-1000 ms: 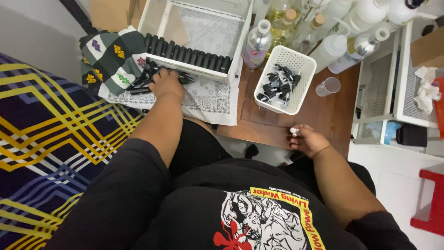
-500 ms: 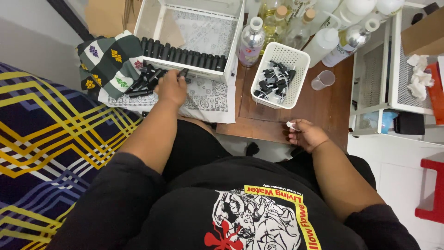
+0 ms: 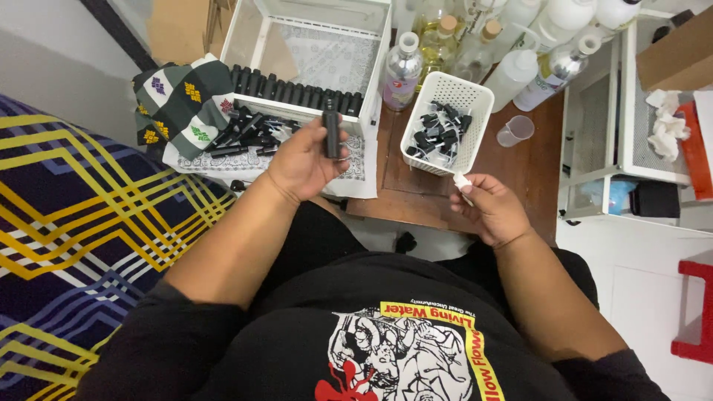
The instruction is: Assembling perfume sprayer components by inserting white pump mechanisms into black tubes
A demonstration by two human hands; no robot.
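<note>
I saw the left hand [image 3: 304,160] clamped on a black vial [image 3: 331,132] left of the white basket [image 3: 475,96]; the right hand [image 3: 492,210] pinched a small white cap [image 3: 463,181] just below it.

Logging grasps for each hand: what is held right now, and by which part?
Left hand grips an upright slim black tube around its lower half. Right hand pinches a small white piece at the fingertips.

L hand [image 3: 304,160] raised gripping, R hand [image 3: 492,210] pinching

two hands [image 3: 301,160], one basket [image 3: 475,96], one cup [image 3: 515,131]
</note>
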